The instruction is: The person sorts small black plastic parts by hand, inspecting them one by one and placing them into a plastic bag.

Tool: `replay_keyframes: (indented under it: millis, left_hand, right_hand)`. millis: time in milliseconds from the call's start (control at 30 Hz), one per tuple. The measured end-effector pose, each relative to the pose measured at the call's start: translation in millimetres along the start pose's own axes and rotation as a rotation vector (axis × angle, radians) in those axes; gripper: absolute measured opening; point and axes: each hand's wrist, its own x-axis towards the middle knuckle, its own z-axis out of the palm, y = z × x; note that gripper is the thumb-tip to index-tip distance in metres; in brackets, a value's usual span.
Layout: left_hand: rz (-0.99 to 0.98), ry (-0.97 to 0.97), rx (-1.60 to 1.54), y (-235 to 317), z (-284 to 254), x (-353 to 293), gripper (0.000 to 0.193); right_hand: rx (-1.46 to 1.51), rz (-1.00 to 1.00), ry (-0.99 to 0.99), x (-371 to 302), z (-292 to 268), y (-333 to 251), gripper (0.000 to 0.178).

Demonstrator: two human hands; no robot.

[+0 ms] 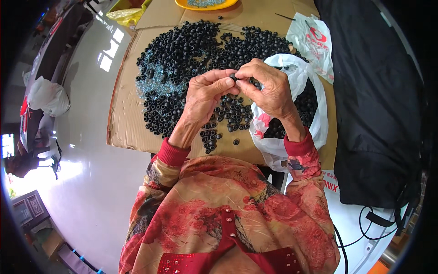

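Observation:
My left hand and my right hand meet over the middle of a cardboard sheet. Between their fingertips they pinch one small round black part; the fingers partly cover it. Around and beyond the hands spreads a heap of black ring-like parts, many showing a hole. Small clear bluish pieces lie among them on the left. Under my right wrist, a white plastic bag stands open with more black parts inside.
An orange-yellow plate of bluish pieces sits at the far edge. A flat white bag with red print lies at the far right. Black cloth covers the right side. A yellow bag is far left; a white bag is farther left.

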Motion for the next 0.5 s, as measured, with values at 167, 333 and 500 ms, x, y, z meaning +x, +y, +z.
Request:
replay_keyframes:
  millis: [167, 333, 500]
  left_hand:
    - [-0.053, 0.021, 0.05, 2.8, -4.6, 0.9, 0.021]
    - [0.057, 0.052, 0.132, 4.6, 3.7, -3.3, 0.018]
    - [0.049, 0.127, 0.111, 0.1, 3.6, -0.2, 0.015]
  right_hand:
    - [0.027, -0.022, -0.015, -1.0, 5.0, 1.4, 0.018]
    - [0.217, 0.126, 0.023, -6.2, 11.5, 8.5, 0.017]
    - [0.027, 0.026, 0.015, -5.3, 16.2, 6.7, 0.015]
